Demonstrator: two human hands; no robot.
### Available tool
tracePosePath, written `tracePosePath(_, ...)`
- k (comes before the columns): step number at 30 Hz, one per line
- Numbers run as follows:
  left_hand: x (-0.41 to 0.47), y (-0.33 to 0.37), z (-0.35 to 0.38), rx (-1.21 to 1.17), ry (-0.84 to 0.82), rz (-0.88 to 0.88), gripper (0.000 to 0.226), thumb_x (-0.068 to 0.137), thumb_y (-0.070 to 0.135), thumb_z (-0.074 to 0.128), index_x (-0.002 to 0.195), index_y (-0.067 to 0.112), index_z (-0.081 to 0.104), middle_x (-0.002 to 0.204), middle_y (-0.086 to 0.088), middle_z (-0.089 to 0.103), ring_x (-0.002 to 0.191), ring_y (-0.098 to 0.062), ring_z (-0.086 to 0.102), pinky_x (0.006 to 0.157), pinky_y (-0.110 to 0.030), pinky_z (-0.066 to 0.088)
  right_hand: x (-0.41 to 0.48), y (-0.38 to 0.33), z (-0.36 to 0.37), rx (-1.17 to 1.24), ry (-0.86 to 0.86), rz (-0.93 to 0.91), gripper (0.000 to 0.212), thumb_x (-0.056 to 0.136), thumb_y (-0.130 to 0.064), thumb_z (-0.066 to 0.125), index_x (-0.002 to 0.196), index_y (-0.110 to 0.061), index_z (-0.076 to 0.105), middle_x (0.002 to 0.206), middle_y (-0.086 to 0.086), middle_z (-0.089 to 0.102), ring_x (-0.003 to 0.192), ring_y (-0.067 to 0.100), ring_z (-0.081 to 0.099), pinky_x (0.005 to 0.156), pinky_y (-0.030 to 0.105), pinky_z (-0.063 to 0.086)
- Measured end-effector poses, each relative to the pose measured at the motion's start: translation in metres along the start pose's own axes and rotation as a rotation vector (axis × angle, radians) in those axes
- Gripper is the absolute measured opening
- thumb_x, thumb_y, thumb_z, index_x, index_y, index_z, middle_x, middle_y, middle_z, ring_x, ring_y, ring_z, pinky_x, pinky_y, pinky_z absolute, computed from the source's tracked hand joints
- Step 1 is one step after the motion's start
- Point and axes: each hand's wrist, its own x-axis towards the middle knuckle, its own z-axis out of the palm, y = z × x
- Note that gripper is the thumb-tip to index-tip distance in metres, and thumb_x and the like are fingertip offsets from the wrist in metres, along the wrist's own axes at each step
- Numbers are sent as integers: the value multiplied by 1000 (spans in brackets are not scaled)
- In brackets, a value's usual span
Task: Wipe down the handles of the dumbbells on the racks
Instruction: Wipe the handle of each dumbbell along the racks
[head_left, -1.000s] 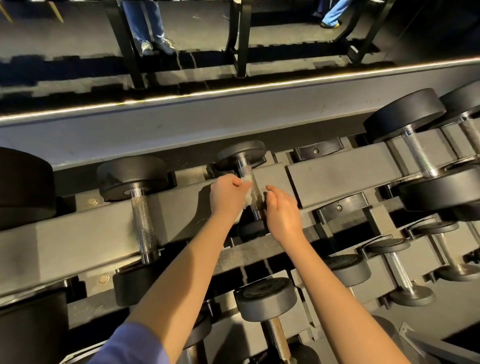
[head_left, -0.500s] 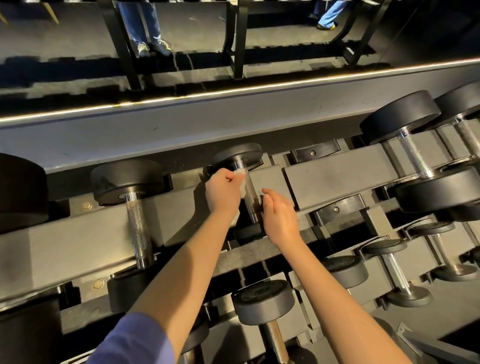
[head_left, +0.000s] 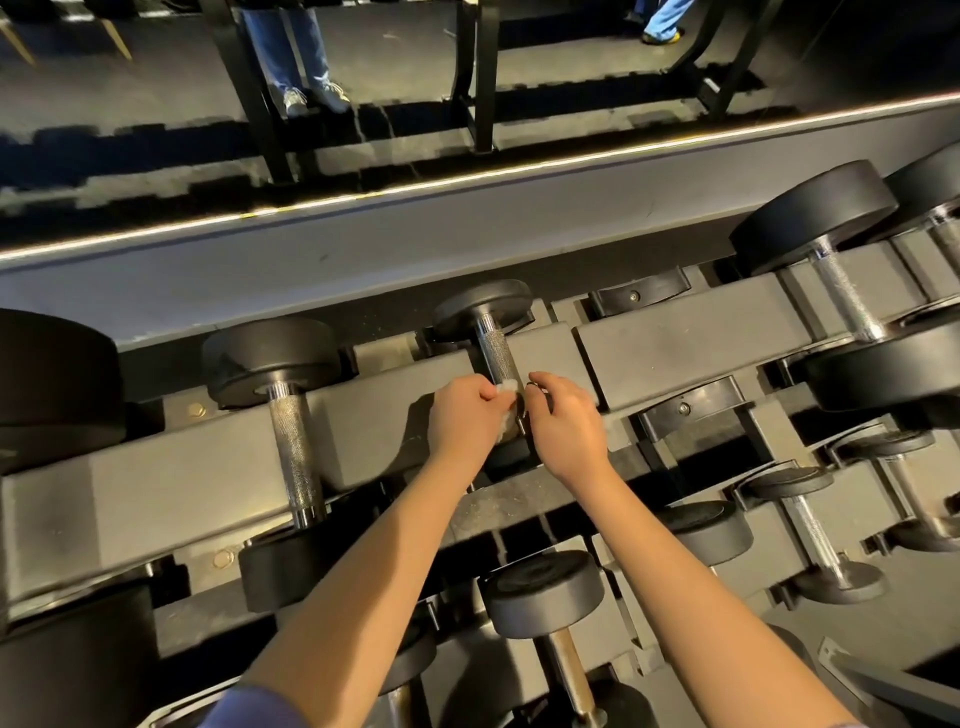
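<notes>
Since the earlier frame our left hand (head_left: 467, 415) had slid its pinched white crumpled wipe (head_left: 506, 388) down the black dumbbell's (head_left: 483, 306) knurled steel handle (head_left: 496, 353) on the grey rack (head_left: 675, 338), right hand (head_left: 569, 421) curled alongside, grip indeterminate; we judged this handle nearly done, a sideways reach next.

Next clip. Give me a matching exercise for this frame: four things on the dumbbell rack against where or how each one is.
Things
1. white wipe
2. small dumbbell's handle
3. larger dumbbell's handle
4. rack cradle

States
A. empty, to the right of the small dumbbell
B. untouched, farther left on the rack
C. pinched in the left hand
D. upper part bare, lower part covered

Pairs: 1-C, 2-D, 3-B, 4-A
</notes>
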Motion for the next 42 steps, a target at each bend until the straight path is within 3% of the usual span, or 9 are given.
tracePosePath(3,-3,3,-7,0,-70,5,25,89,29,63,66,20,63,67,1,60,65,-14,55,57,-26,43,-1,0,0,-6,0,2,37,99,-32,42,127,-15,57,127,2,59,120,21,49,101,38,41)
tracePosePath(7,-8,13,-11,-162,-60,37,21,91,19,61,79,7,73,74,-8,67,71,-20,61,72,-38,52,-3,-2,-3,29,60,-119,24,97,-27,48,94,-15,68,96,-3,65,97,19,55,83,35,44)
tracePosePath(10,-5,18,-15,-239,-80,44,18,94,18,57,89,9,72,85,-5,68,82,-19,64,80,-39,55,-1,-13,-13,218,31,-113,22,97,-24,50,99,-16,71,89,-2,67,86,15,58,74,29,46)
tracePosePath(14,-2,27,-28,-123,21,190,22,98,19,48,97,11,68,95,-1,61,80,-4,54,72,-10,40,9,-25,-21,186,126,-51,24,97,-18,50,89,-9,70,73,4,64,67,19,59,60,34,48)
tracePosePath(17,8,28,-42,107,201,304,35,99,20,45,133,15,51,128,1,46,113,-4,44,88,-4,31,15,-20,-20,-49,126,-79,24,95,-16,51,80,-6,68,71,3,60,67,22,57,59,32,44)
tracePosePath(20,20,18,-48,271,128,318,49,100,22,44,147,16,32,150,3,30,136,-12,28,108,-28,32,15,-14,-15,-143,-64,-41,19,93,-16,56,84,-8,70,76,3,62,74,24,61,60,25,39)
tracePosePath(26,27,11,-53,279,110,332,47,101,22,42,147,21,33,151,5,30,135,-8,29,92,-17,29,16,-19,-14,-165,-26,-83,20,91,-20,62,81,-6,72,74,7,63,67,20,54,56,23,38)
tracePosePath(31,27,8,-54,248,101,338,47,101,24,42,147,23,32,150,8,30,134,-6,29,90,-15,29,32,-39,-9,-142,-16,-61,15,93,-17,59,92,-8,71,86,3,64,77,12,56,69,22,41)
tracePosePath(42,30,7,-58,165,39,295,47,101,25,42,147,27,32,149,12,30,133,-4,29,77,-5,21,69,-61,-5,-121,-10,48,21,94,-20,55,84,-8,68,82,8,65,75,19,61,68,25,44)
